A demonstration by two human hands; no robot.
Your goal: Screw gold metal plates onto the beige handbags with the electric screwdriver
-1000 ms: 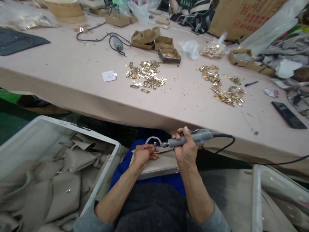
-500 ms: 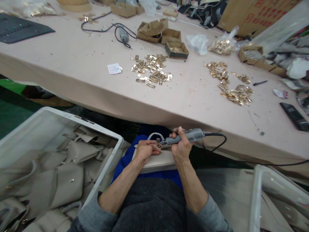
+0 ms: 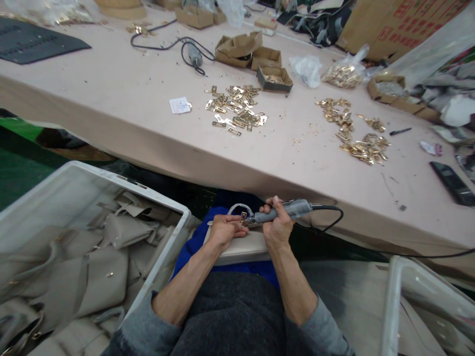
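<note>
Gold finish, likely scratchable: pinching slotted plate (image 3: 243, 216), left hand (image 3: 223, 231); gripping electric screwdriver (image 3: 295, 209), right hand (image 3: 277, 227). Could skid if driven tilted.

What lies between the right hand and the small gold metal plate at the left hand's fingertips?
In the head view, the front end of a grey cylindrical corded tool lies there, pointing toward the plate.

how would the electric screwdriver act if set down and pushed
The electric screwdriver might roll a little, given its rounded grey body. Its black cord would probably check that or tug it round, trailing from the rear. Picked up, it should feel stiff; the body looks hard and sits straight in the right hand.
</note>
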